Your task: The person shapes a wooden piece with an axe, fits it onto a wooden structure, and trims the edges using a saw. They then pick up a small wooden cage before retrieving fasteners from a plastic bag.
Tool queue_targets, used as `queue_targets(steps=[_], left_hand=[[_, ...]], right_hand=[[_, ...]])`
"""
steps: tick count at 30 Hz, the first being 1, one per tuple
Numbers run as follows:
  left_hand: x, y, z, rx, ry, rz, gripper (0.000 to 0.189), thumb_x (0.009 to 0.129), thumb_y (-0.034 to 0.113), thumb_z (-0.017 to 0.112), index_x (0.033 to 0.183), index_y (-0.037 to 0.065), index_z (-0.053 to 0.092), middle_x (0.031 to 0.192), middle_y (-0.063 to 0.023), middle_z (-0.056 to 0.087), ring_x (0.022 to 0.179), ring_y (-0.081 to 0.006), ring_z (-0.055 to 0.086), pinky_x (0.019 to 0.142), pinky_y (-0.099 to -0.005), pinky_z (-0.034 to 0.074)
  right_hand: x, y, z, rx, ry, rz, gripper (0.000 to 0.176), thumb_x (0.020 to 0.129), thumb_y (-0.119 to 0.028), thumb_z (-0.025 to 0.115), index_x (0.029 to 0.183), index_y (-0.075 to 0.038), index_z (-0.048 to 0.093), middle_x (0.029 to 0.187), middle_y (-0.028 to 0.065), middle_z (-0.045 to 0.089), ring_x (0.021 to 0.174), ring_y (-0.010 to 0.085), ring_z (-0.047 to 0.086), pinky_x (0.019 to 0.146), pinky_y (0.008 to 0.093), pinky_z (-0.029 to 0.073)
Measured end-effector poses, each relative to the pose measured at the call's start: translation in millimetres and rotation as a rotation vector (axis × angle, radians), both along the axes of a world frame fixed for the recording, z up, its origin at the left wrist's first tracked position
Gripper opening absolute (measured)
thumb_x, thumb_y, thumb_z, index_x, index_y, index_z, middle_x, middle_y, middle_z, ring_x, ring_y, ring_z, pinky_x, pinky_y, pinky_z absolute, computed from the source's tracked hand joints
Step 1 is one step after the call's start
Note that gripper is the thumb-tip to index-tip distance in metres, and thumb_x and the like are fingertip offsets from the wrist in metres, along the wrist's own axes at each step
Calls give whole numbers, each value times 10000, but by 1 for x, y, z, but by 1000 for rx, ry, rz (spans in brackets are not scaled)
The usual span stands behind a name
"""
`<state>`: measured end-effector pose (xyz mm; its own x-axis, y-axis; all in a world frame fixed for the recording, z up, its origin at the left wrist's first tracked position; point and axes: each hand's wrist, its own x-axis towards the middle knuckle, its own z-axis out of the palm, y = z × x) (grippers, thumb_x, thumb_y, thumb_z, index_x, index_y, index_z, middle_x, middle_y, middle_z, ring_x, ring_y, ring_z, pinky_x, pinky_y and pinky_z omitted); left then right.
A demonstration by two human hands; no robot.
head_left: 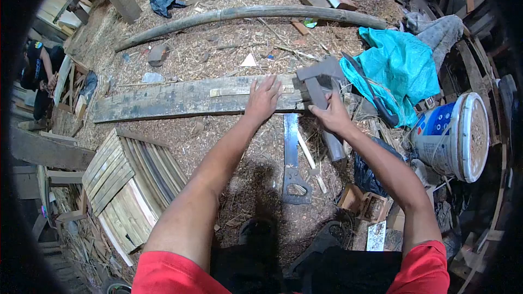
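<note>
My left hand (263,98) lies flat with fingers stretched out, pressing on a thin pale wooden strip (229,92) on top of a long weathered plank (163,99). At the plank's right end, my right hand (335,113) is closed around a dark grey, flat-sided block (315,92); its exact kind I cannot tell. A wider dark piece (322,69) adjoins that block at the top. Below the plank, between my arms, a handsaw (291,152) lies with its handle toward me. Beside the saw is a narrow pale stick (308,152).
A slatted bamboo box (128,177) stands at left. To the right are a teal tarp (397,65), a machete-like blade (370,90) and a white bucket (447,137). A curved pole (245,13) lies beyond the plank. Another person (43,71) sits at far left. Shavings cover the ground.
</note>
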<state>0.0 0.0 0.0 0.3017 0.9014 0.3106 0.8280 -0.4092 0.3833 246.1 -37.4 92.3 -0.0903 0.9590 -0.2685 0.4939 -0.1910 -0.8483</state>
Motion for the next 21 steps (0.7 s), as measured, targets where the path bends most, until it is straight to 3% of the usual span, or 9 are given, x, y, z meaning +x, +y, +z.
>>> queue_targets(steps=[2, 3, 9, 13, 14, 17, 21], left_hand=[[2, -15, 9, 56, 2, -8, 399, 971, 256, 547, 1337, 100, 577, 1493, -110, 475, 1404, -252, 410, 1165, -531, 253], [1, 16, 0, 105, -6, -8, 393, 972, 252, 545, 1331, 96, 582, 1479, -108, 491, 1397, -251, 420, 1167, -523, 254], [-1, 5, 2, 120, -44, -5, 354, 957, 204, 575, 1286, 76, 610, 1404, -110, 565, 1367, -281, 461, 1158, -520, 279], [0, 6, 1, 119, -34, -13, 346, 958, 216, 568, 1266, 67, 617, 1416, -108, 556, 1366, -266, 463, 1161, -514, 277], [0, 6, 2, 109, -15, -15, 355, 964, 227, 555, 1276, 67, 609, 1423, -105, 550, 1369, -253, 460, 1164, -507, 276], [-2, 9, -1, 104, -7, -17, 357, 971, 234, 539, 1282, 71, 604, 1431, -104, 545, 1369, -241, 461, 1164, -498, 283], [-1, 7, 1, 107, -14, -17, 350, 971, 230, 538, 1279, 77, 605, 1430, -110, 543, 1364, -240, 468, 1160, -497, 291]], right_hand=[[1, -18, 18, 293, -261, 109, 542, 831, -219, 757, 1145, 14, 382, 997, 323, 635, 930, 457, 665, 807, 489, 516], [-2, 7, 10, 314, -279, 122, 532, 835, -205, 747, 1150, 23, 384, 983, 326, 634, 929, 467, 659, 808, 499, 510], [-24, -9, 25, 275, -290, 312, 415, 927, -148, 613, 1223, 54, 403, 983, 368, 631, 897, 528, 643, 782, 561, 498], [-38, -14, 14, 650, -180, 245, 391, 951, -125, 559, 1255, 40, 377, 867, 372, 629, 807, 552, 632, 693, 577, 506], [-35, -17, 17, 414, -216, 254, 403, 943, -101, 556, 1265, 39, 359, 855, 379, 618, 787, 549, 627, 677, 580, 506], [-27, -8, -1, 333, -386, 383, 414, 935, -73, 562, 1274, 34, 351, 854, 374, 618, 752, 545, 628, 650, 581, 507], [-29, -5, 15, 498, -248, 315, 415, 921, -68, 574, 1258, 32, 353, 886, 369, 620, 735, 538, 629, 637, 585, 508]])
